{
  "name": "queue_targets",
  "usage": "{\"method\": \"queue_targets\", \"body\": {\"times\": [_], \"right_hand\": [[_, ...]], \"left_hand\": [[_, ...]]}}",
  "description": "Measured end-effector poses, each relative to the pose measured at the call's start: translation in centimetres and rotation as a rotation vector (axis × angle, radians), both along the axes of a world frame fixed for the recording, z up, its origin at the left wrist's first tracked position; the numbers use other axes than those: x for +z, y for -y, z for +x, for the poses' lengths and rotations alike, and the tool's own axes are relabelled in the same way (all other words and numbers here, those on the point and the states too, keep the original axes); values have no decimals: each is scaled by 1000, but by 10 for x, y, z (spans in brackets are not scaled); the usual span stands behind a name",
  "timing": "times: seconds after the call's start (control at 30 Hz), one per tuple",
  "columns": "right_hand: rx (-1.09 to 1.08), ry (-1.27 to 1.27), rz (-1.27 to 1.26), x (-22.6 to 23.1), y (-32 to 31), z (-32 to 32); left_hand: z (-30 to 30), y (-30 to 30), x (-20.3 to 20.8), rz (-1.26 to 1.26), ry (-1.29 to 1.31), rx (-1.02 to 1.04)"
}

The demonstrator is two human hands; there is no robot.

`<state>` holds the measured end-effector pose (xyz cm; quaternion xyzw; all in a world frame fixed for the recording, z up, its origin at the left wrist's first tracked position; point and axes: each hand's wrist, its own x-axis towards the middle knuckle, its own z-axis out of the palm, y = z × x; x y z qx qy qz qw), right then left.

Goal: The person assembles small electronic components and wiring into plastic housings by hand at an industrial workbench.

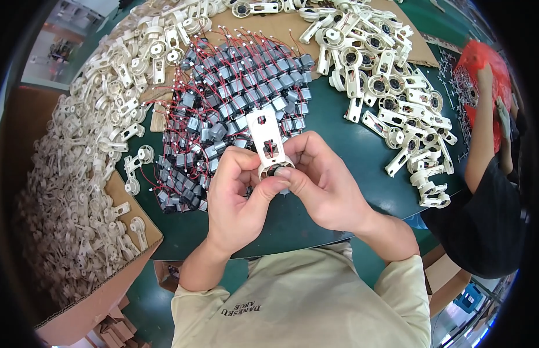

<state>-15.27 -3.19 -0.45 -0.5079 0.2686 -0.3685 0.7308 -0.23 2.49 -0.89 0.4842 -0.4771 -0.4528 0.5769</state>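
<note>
Both my hands hold one cream plastic housing (265, 134) over the front of the green table. My left hand (237, 194) grips its left side, thumb pressed on the round lower end. My right hand (321, 182) grips the right side, its thumb on the same end. Inside that ring sits a dark round part (277, 170), partly hidden by the thumbs. A bit of red wire shows in the housing's slot. Just beyond my hands lies a heap of small grey motors (240, 84) with red wires and white plugs.
A large cardboard box (101, 284) full of cream housings stands at left. More housings (165, 43) are heaped at far left. Housings with dark round parts (391, 87) lie on the table (333, 136) at right. Beyond them, another person's arm (483, 127) reaches toward a red plastic bag (493, 75).
</note>
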Motion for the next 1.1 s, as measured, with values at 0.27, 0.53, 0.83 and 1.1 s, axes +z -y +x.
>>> {"method": "queue_targets", "body": {"times": [0.27,0.53,0.83,1.1], "right_hand": [[43,-12,73,-2,15,3],[-713,-310,-441,5,52,-41],[-403,-418,-457,-7,43,-21],[-10,-480,-863,-2,26,-7]], "left_hand": [[21,-2,27,148,21,15],[184,-11,-12,152,669,950],[210,-3,-28,549,1128,779],[143,-5,20,53,316,590]]}}
